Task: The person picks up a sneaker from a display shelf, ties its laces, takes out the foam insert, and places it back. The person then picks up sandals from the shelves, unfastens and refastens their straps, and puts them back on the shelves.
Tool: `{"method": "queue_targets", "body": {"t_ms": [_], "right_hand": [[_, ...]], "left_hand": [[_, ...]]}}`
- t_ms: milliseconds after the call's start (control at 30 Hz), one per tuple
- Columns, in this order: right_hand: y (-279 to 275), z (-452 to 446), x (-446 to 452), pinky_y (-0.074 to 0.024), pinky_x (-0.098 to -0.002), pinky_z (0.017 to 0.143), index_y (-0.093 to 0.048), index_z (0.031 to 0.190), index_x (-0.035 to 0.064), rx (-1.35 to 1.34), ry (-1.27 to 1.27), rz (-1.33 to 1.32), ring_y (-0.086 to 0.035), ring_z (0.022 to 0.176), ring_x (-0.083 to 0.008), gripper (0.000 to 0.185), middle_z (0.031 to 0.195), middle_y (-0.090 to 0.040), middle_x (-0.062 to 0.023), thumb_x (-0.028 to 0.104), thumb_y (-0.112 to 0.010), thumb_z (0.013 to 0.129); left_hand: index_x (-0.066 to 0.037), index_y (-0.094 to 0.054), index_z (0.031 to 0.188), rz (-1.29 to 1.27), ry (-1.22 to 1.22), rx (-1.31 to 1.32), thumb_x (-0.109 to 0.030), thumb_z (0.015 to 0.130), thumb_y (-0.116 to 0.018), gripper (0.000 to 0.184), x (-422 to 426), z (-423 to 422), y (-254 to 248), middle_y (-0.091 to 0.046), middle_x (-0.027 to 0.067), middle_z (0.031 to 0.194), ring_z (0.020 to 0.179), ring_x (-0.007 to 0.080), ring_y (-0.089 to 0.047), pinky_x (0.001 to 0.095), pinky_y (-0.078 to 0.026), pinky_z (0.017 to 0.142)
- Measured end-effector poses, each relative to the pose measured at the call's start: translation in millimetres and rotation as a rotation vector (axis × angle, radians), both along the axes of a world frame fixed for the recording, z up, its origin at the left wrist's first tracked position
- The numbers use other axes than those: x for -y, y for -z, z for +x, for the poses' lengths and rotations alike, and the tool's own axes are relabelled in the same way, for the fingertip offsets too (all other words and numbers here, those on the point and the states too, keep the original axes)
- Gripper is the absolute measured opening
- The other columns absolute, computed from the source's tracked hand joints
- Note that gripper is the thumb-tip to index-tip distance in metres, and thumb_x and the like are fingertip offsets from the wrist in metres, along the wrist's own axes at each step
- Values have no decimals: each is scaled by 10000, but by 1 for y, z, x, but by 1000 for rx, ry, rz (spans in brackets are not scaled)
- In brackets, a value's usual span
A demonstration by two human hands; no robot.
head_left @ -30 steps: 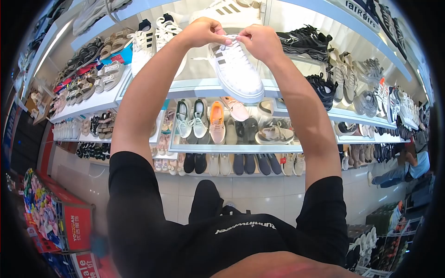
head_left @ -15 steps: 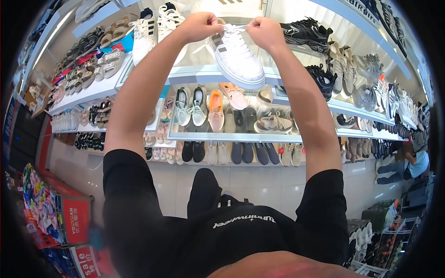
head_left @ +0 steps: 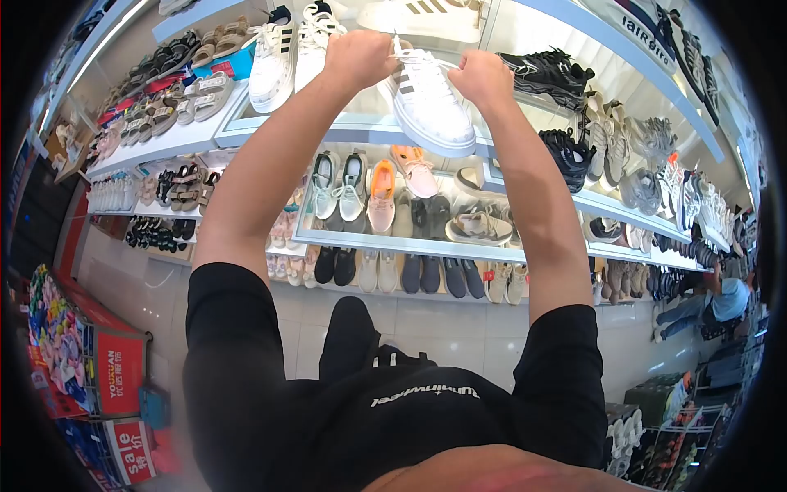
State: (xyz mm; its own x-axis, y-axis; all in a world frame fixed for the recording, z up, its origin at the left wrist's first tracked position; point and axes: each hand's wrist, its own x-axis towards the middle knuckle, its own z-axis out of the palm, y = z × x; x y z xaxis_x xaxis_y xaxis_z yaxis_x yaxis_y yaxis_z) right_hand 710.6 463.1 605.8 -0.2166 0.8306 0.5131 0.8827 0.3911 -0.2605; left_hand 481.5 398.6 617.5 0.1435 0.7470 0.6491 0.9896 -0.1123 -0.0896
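Observation:
A white sneaker (head_left: 436,107) with dark side stripes stands on the upper glass shelf, its toe jutting over the front edge toward me. My left hand (head_left: 361,60) is closed beside the shoe's ankle opening, a lace end (head_left: 398,43) poking up from its fingers. On the other side, my right hand (head_left: 484,77) is curled shut, and a white lace runs into its fingers from the top of the shoe. The fingertips of both hands are mostly hidden behind the knuckles.
White striped sneakers (head_left: 272,59) stand left of my left hand, and black sneakers (head_left: 551,78) right of my right hand. Lower shelves hold an orange-pink sneaker (head_left: 381,197) and several slip-ons. A person (head_left: 721,299) is at the far right. Red sale bins (head_left: 119,373) stand at left.
Both hands have drifted slightly right and down in view along with the sneaker and shelves. My left hand has turned more knuckles-up. The person at far right has changed posture.

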Motion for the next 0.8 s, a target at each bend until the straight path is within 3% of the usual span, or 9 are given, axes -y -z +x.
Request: {"method": "queue_targets", "body": {"t_ms": [133, 200, 300, 400, 500, 600, 700, 733, 800], "right_hand": [[18, 6, -41, -529, -542, 802, -756, 925, 131, -423, -110, -346, -717, 921, -335, 249, 958, -760, -132, 314, -688, 769], [24, 8, -35, -517, -532, 838, -748, 932, 143, -392, -97, -255, -716, 927, -330, 249, 957, -760, -122, 324, -690, 770], [25, 12, -21, -493, -517, 892, -743, 950, 167, -239, -29, -141, -716, 941, -314, 240, 959, -761, -106, 325, -688, 778], [15, 11, -7, -469, -504, 932, -741, 955, 185, -74, 37, -63, -713, 967, -300, 217, 966, -762, -91, 318, -684, 794], [8, 12, -1, -459, -520, 953, -748, 971, 171, -50, 16, -83, -708, 980, -298, 230, 953, -760, -84, 318, -680, 806], [23, 16, -24, -467, -489, 976, -740, 1087, 147, -224, -201, -315, -697, 1013, -288, 311, 1015, -756, -92, 284, -683, 813], [42, 15, -44, -477, -399, 990, -650, 1295, 114, -459, -494, -409, -670, 1076, -258, 494, 1173, -714, -124, 225, -692, 816], [44, 12, -48, -480, -364, 994, -608, 1372, 102, -537, -597, -406, -658, 1101, -247, 572, 1235, -694, -137, 204, -696, 816], [30, 1, -33, -482, -306, 966, -493, 1461, 73, -718, -625, -489, -621, 1133, -199, 663, 1295, -626, -132, 100, -665, 822]], "left_hand": [[-96, -691, 795, -88, -42, 250, -353, 800, -686, 257, 4, 8, 0, -712, 106, 790, 784, 309, -699, 435, -541, 700], [-97, -692, 806, -135, -79, 349, -368, 797, -684, 272, -1, 6, 0, -711, 100, 803, 813, 308, -702, 442, -535, 716], [-100, -682, 833, -38, -79, 96, -341, 804, -696, 243, 4, 5, 9, -711, 92, 837, 838, 298, -697, 454, -513, 733], [-108, -663, 850, 264, -20, -260, -309, 819, -701, 207, -4, -8, 23, -710, 76, 858, 833, 286, -693, 461, -494, 731], [-111, -648, 853, 378, 57, -371, -312, 840, -706, 209, -5, -15, 25, -711, 61, 847, 817, 289, -689, 457, -485, 713], [-78, -641, 851, -4, -27, 58, -412, 866, -726, 345, 11, -4, 29, -701, 76, 823, 794, 282, -680, 429, -496, 708], [-40, -630, 845, -123, 2, 610, -525, 869, -741, 498, 18, 5, 48, -673, 94, 785, 766, 256, -660, 398, -509, 697], [-22, -635, 964, -169, 49, 719, -625, 858, -710, 617, 24, 11, 55, -685, 158, 932, 897, 326, -670, 433, -528, 788], [43, -594, 1196, -251, 109, 747, -635, 780, -769, 814, 40, 36, 68, -616, 220, 1207, 1069, 323, -648, 404, -529, 898]]}}
